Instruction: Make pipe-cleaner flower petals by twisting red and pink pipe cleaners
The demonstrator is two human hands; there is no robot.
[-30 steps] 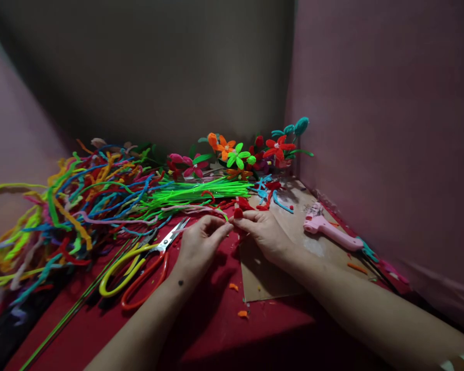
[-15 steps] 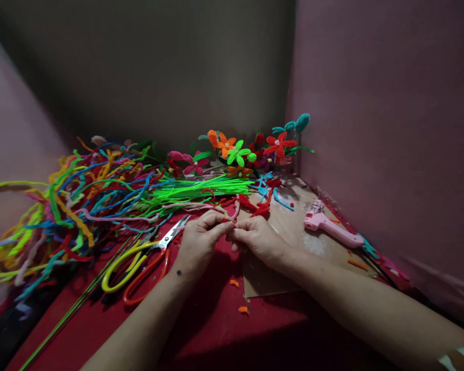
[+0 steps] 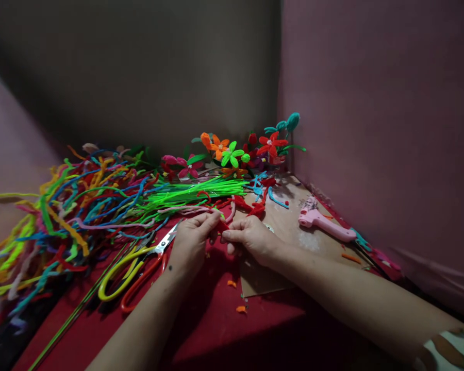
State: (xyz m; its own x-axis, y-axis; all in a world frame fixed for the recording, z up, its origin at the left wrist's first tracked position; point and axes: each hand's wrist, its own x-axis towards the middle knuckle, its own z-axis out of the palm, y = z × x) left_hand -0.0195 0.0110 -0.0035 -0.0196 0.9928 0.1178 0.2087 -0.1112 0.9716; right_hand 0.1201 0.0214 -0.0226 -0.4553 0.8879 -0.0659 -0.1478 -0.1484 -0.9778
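My left hand (image 3: 195, 237) is closed in a pinch on a short red pipe cleaner piece (image 3: 223, 226), above the red table. Its other end is between the thumb and fingers of my right hand (image 3: 251, 238). Fingers cover much of the piece, so its full shape is hidden. Just beyond my hands lie red pipe cleaner petals (image 3: 257, 210) and a pale pink pipe cleaner (image 3: 181, 209). Left of my left hand rest scissors (image 3: 160, 250), with one yellow and one orange-red handle, blades parted.
A tangled heap of coloured pipe cleaners (image 3: 85, 201) fills the left. Bright green stems (image 3: 193, 190) lie behind my hands, with fuzzy flowers (image 3: 232, 153) along the wall. A pink glue gun (image 3: 327, 225) rests on the cardboard (image 3: 266, 275) at right. Orange scraps (image 3: 241, 309) lie in front.
My hands have drawn slightly apart, and more of the red piece shows between them. The whole view has shifted a little, with the other things still in place.
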